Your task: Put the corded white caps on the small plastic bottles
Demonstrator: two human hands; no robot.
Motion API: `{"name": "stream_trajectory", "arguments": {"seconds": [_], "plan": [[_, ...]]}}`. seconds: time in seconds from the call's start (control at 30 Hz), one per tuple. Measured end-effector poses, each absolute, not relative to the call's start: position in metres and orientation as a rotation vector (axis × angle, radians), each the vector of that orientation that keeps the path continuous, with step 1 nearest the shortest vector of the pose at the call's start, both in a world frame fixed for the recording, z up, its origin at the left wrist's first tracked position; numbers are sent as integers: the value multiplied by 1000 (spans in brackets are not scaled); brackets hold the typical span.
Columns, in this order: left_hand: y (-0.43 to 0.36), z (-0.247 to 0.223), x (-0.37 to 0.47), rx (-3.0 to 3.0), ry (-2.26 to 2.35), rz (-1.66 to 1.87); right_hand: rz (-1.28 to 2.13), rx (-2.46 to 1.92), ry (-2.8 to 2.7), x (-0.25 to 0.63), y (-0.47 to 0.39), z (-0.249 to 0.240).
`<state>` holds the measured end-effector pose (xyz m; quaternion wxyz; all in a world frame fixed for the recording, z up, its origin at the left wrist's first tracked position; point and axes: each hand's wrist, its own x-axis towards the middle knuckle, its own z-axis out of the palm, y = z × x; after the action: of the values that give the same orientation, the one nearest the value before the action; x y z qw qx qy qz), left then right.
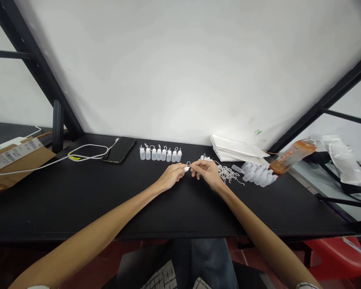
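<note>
My left hand (170,176) is closed around a small squeeze bottle, mostly hidden by the fingers. Its white cap (187,169) points out toward the right, with a thin white strap (188,163) looping up from it. My right hand (207,171) pinches at the end of this strap beside the cap; whether it grips the strap or the tip I cannot make out fully. Behind the left hand, a row of several small capped squeeze bottles (159,155) stands upright, straps curling on top. Near my right hand lies a heap of white straps (228,174), with white caps (205,158) just behind it.
Translucent bottles without caps (258,174) lie at the right, near an orange drink bottle (294,155) tilted on its side. White flat packets (237,149) are stacked against the wall. A phone (119,150), a white cable (88,150) and a cardboard box (21,160) are at the left.
</note>
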<state>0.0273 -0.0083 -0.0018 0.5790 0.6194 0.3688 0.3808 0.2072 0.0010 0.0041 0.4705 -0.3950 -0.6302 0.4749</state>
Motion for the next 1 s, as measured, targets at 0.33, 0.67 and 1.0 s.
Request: {"name": "stream_trajectory", "arguments": {"seconds": [0.33,0.67,1.0], "plan": [[-6,-4,28,1407,812,893,1061,-937,-1595,199,-2,-6],[-7,-1,23,1814,908,980,691,-995,-1615,220,1,30],[-13,0,18,2482,1284,716,165,-1396,-1902,213,43,44]]}}
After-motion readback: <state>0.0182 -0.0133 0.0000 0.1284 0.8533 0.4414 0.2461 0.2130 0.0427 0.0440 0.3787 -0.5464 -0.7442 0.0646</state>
